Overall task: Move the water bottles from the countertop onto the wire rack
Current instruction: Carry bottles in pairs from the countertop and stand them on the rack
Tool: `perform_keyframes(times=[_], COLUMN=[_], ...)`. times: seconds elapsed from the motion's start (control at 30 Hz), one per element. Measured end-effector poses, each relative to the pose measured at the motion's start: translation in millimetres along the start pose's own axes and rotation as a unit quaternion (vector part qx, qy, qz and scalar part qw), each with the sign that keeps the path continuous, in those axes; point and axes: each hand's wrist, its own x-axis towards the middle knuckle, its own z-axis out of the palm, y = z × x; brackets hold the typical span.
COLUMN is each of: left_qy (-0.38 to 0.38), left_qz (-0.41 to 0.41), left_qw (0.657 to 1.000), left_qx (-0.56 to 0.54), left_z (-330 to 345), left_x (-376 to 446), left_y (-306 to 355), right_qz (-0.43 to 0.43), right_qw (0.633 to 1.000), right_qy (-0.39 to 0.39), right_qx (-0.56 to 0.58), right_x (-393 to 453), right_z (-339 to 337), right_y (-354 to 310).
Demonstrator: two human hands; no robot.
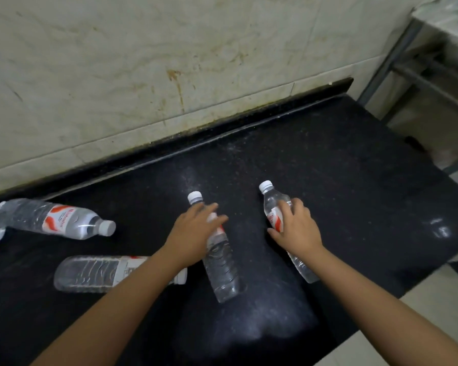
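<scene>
While labels blur unreadably, left hand (193,231) open over bottle (221,262), right hand (296,228) grasping another bottle (271,199).

dim, flat indoor light with a greenish cast. the black countertop (328,167) shows soft pale glare patches near the middle and at its right side. shadows are faint. wide-angle bending curves the wall (143,62) line, and the edges, both hands included, look soft and slightly blurred.

Four clear water bottles with white caps lie on the one black counter (341,165): one at far left (61,220); one front left (90,273); one in the middle (221,262); one to the right (274,204); two hands, left (193,233) and right (295,228).
</scene>
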Motion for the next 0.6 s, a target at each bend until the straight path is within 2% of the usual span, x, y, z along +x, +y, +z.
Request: perform_keyframes(times=[0.03, 0.07, 0.1, 0.17, 0.23, 0.3, 0.37, 0.5, 0.53, 0.6], left_qy=[0.026, 0.019, -0.006, -0.035, -0.022, -0.013, -0.017, -0.081, -0.083, -0.052], left_qz=[-0.112, -0.211, -0.277, -0.341, -0.377, -0.38, -0.343, -0.161, -0.15, -0.211], left_qw=[0.991, 0.968, 0.943, 0.915, 0.907, 0.912, 0.926, 0.975, 0.978, 0.972], left_qx=[-0.073, -0.137, -0.186, -0.215, -0.184, -0.153, -0.155, -0.131, -0.122, -0.093], left_z=[0, -1, 0, 7, 12, 17, 19, 22, 23, 24], left_x=[0, 2, 6, 18, 28, 33, 34, 25, 21, 17], left_y=[6, 12, 18, 35, 48, 51, 45, 37, 39, 49], right_qz=[0.021, 0.045, 0.067, 0.094, 0.103, 0.098, 0.09, 0.093, 0.093, 0.091], right_qw=[1.0, 0.999, 0.998, 0.995, 0.994, 0.995, 0.996, 0.996, 0.996, 0.996], right_qy=[0.002, 0.002, 0.0, -0.01, -0.013, -0.012, -0.009, -0.009, -0.011, -0.009], right_qx=[0.003, 0.009, 0.014, 0.02, 0.025, 0.011, -0.015, -0.012, -0.008, 0.0], right_x=[4, 8, 12, 17, 19, 17, 15, 15, 15, 15], right_z=[0, 0, -2, -3, -4, -1, 0, 1, 0, -1], right_y=[-3, -6, -7, -8, -9, -11, -15, -15, -15, -13])
